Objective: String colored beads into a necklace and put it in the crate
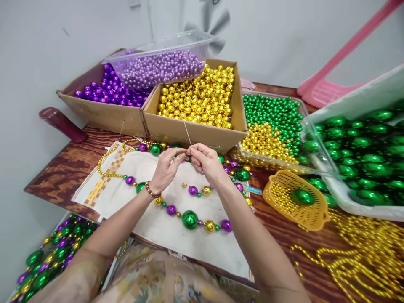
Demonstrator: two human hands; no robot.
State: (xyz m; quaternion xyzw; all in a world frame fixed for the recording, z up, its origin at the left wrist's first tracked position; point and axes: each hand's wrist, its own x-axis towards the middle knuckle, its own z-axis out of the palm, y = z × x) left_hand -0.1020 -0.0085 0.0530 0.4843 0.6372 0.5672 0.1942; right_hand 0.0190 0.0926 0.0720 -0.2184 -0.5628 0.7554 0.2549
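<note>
Over the white cloth (126, 206), my left hand (167, 168) and my right hand (205, 160) meet with fingertips pinched together. A thin pale string (186, 128) sticks up from between the fingers, in front of the box of gold beads; what else they grip is too small to make out. A bead strand (190, 219) of purple, green and gold balls curves across the cloth below my hands, partly behind my wrists. Between my forearms lies a short row of beads with a purple bead (193, 190).
Behind stand cardboard boxes of purple beads (116, 90) and gold beads (198, 99), with a clear tub (164, 69) on top. To the right are a tub of green beads (271, 109), a yellow basket (318, 210) and gold bead chains (350, 265). A dark red bottle (63, 125) lies left.
</note>
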